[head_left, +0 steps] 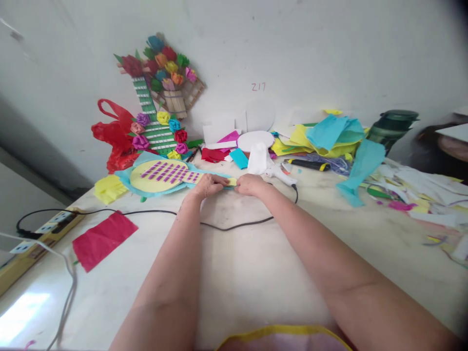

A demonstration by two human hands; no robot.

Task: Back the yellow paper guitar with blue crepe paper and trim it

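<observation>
A yellow paper cutout shaped like a racket, with purple strips woven across it, lies on light blue crepe paper. Its long handle runs rightward under my left hand, whose fingers are closed over it and press it to the table. My right hand pinches the handle's far right end, where a bit of yellow shows between the two hands. Under my fingers the edges of the paper are hidden. Just behind my right hand lies a white glue gun with a black cord.
Paper flower crafts lean against the wall beside a red plastic bag. Coloured paper, a box cutter and a dark green bottle stand behind. Scraps lie right; a red sheet and power strip left.
</observation>
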